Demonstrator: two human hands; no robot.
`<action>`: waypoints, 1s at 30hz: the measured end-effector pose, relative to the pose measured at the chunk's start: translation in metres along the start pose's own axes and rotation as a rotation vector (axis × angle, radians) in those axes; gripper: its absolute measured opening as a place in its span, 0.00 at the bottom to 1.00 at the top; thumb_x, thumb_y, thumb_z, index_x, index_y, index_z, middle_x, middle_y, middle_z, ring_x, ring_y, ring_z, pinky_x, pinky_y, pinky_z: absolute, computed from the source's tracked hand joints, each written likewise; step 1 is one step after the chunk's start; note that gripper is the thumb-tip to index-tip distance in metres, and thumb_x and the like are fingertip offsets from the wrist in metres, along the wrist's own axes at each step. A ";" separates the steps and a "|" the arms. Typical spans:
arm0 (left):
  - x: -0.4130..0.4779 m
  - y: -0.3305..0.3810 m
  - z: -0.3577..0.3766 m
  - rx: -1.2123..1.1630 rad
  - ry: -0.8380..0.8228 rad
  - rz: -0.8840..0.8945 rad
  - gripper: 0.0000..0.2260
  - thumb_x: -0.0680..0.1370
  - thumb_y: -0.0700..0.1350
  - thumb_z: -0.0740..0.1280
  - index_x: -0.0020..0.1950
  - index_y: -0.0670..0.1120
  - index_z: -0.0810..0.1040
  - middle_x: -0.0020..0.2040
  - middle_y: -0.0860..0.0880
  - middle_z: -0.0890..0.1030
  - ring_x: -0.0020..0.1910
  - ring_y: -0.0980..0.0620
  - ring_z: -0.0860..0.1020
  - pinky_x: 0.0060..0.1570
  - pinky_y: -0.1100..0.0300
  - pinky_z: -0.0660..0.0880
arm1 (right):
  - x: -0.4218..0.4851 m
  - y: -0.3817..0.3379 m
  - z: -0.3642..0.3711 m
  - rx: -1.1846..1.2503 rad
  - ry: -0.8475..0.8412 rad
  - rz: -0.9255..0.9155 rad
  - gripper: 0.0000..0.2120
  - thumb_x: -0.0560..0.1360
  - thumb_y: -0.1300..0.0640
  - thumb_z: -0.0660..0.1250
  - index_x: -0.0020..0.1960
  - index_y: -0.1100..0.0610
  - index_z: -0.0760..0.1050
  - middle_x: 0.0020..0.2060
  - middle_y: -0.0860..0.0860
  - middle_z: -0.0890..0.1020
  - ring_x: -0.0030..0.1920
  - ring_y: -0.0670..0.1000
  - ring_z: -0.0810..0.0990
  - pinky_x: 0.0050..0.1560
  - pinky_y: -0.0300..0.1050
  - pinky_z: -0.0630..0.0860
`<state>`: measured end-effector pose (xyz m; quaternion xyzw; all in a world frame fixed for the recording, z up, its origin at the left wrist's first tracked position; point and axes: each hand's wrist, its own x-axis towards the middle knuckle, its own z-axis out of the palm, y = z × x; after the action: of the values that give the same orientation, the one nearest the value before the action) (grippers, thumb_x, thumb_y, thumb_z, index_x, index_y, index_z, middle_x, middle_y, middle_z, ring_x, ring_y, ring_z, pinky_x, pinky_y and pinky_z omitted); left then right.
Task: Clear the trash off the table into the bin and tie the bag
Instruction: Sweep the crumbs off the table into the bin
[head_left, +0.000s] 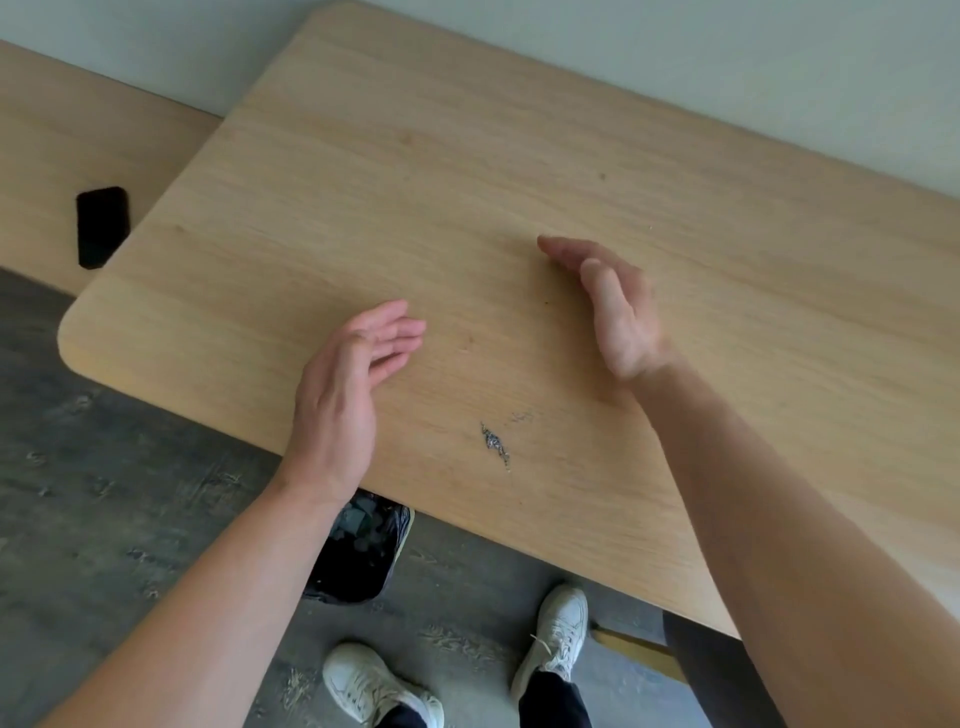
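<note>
A light wooden table fills most of the view. My left hand hovers over its near edge, fingers apart and empty. Further in, my right hand stands on its edge on the tabletop, fingers straight, holding nothing. Between the hands, near the front edge, lies a small silvery scrap of foil or crumbs. The bin, lined with a black bag, sits on the floor under the table's near edge, partly hidden by my left forearm and the tabletop.
A second wooden surface with a dark cut-out adjoins at the left. A pale wall runs behind. The floor is grey; my white shoes stand beside a dark table leg at the lower right.
</note>
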<state>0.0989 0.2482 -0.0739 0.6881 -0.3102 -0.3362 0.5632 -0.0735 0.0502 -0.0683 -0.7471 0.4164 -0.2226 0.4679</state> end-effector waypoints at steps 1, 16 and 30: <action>-0.002 -0.001 0.000 -0.001 0.000 -0.001 0.21 0.87 0.41 0.47 0.73 0.44 0.74 0.64 0.50 0.83 0.64 0.55 0.81 0.66 0.58 0.77 | -0.005 0.002 0.004 -0.038 -0.036 -0.022 0.28 0.76 0.44 0.52 0.69 0.51 0.80 0.67 0.48 0.83 0.71 0.48 0.78 0.76 0.55 0.71; 0.004 -0.004 -0.003 -0.117 0.008 -0.049 0.24 0.82 0.48 0.49 0.70 0.46 0.77 0.62 0.47 0.84 0.65 0.50 0.81 0.67 0.51 0.76 | -0.114 -0.030 0.074 0.153 -0.408 -0.109 0.29 0.80 0.50 0.51 0.77 0.58 0.71 0.75 0.50 0.76 0.77 0.45 0.72 0.78 0.52 0.69; 0.006 -0.009 -0.008 -0.134 -0.060 -0.071 0.24 0.83 0.49 0.49 0.74 0.46 0.73 0.66 0.48 0.82 0.68 0.53 0.79 0.71 0.53 0.73 | -0.032 -0.020 0.041 -0.033 -0.220 -0.123 0.31 0.76 0.45 0.51 0.74 0.53 0.75 0.69 0.49 0.82 0.71 0.47 0.78 0.74 0.52 0.72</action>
<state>0.1090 0.2493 -0.0827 0.6490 -0.2793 -0.3965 0.5862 -0.0536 0.1025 -0.0682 -0.7987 0.3196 -0.1606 0.4838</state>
